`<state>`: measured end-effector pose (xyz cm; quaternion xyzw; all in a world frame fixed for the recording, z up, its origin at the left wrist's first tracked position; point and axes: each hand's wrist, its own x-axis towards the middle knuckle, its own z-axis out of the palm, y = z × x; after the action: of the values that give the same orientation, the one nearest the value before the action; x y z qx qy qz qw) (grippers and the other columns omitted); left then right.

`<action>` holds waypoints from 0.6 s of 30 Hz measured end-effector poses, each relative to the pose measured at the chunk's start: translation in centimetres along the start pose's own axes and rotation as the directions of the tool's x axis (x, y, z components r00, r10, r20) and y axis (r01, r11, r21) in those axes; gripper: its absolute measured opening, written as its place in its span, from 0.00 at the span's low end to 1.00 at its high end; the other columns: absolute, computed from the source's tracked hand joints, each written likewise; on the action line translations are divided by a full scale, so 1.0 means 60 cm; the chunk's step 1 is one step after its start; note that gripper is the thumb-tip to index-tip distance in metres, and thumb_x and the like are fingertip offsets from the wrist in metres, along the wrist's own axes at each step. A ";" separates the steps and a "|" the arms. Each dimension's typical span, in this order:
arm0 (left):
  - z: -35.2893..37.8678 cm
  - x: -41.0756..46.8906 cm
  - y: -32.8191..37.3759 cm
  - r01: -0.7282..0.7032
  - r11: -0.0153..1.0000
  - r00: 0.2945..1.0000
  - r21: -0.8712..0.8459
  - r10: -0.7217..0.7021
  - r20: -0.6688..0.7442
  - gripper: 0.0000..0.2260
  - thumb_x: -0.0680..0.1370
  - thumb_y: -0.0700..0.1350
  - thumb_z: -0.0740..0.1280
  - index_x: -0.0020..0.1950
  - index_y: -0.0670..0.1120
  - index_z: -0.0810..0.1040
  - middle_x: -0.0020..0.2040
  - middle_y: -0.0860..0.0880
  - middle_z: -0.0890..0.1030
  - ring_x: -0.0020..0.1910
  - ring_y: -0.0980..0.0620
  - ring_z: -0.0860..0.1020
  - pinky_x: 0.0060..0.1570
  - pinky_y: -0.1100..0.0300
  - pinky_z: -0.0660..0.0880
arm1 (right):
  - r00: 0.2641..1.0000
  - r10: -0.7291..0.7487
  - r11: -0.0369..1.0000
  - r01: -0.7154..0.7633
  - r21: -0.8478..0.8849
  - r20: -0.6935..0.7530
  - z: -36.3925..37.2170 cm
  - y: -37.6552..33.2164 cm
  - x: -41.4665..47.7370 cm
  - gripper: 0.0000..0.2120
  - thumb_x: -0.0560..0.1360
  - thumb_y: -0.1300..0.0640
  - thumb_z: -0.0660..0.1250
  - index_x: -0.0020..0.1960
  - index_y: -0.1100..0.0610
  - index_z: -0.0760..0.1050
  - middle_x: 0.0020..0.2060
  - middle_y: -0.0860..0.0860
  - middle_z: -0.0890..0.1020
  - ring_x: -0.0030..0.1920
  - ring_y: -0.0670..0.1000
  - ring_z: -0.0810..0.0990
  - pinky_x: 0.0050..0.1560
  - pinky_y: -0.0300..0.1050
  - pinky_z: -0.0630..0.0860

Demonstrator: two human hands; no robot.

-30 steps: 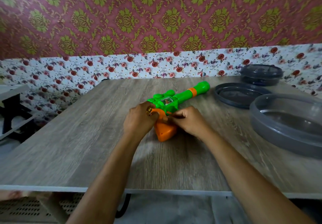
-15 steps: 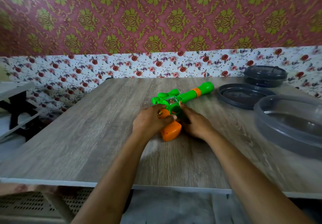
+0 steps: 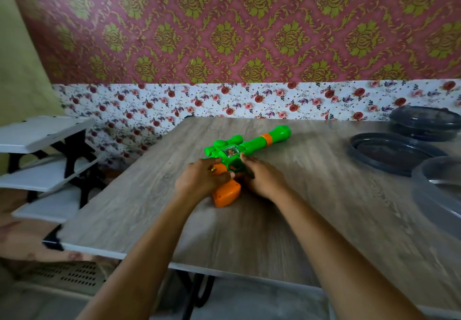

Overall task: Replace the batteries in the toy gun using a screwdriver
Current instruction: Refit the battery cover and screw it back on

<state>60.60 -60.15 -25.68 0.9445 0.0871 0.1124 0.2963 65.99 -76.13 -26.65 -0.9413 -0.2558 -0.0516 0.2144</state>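
Note:
A green toy gun [image 3: 252, 142] with an orange handle [image 3: 225, 195] lies flat on the wooden table [image 3: 311, 220], barrel pointing to the far right. My left hand [image 3: 199, 182] rests on the orange handle near the trigger and wears a ring. My right hand [image 3: 262, 180] presses against the gun's body from the right, fingers reaching toward the trigger area. A small dark piece shows under the right fingers; I cannot tell what it is. No screwdriver or batteries are visible.
At the right stand a grey plastic bowl [image 3: 439, 195], a dark round lid [image 3: 391, 152] and a closed dark container [image 3: 424, 122] at the back. White shelves [image 3: 45, 150] stand left of the table. A floral wall runs behind.
The view has swung left and the gun now sits more to the right of centre. My right fingers have slid up along the gun body; the left hand stays on the handle.

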 end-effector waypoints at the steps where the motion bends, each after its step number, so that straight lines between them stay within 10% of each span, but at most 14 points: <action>1: -0.010 0.003 -0.012 0.011 1.000 1.000 0.008 -0.011 0.000 0.27 0.71 0.61 0.70 0.68 0.55 0.72 0.61 0.45 0.79 0.58 0.45 0.77 0.54 0.54 0.75 | 1.000 -0.011 1.000 0.011 -0.002 -0.002 0.006 -0.013 0.009 0.30 0.77 0.48 0.60 0.75 0.52 0.53 0.75 0.52 0.59 0.75 0.50 0.57 0.70 0.41 0.58; 18: -0.073 0.039 -0.084 0.050 0.993 0.999 0.110 -0.052 0.012 0.27 0.73 0.58 0.69 0.71 0.54 0.68 0.64 0.43 0.76 0.60 0.43 0.75 0.54 0.55 0.73 | 0.995 -0.006 0.974 -0.015 0.225 0.097 0.019 -0.071 0.058 0.31 0.75 0.50 0.63 0.75 0.54 0.56 0.76 0.55 0.55 0.75 0.52 0.56 0.73 0.48 0.58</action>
<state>61.17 -53.18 -24.70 0.9575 0.1151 0.0930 0.2475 66.84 -70.72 -25.37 -0.9129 -0.2679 0.0238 0.3072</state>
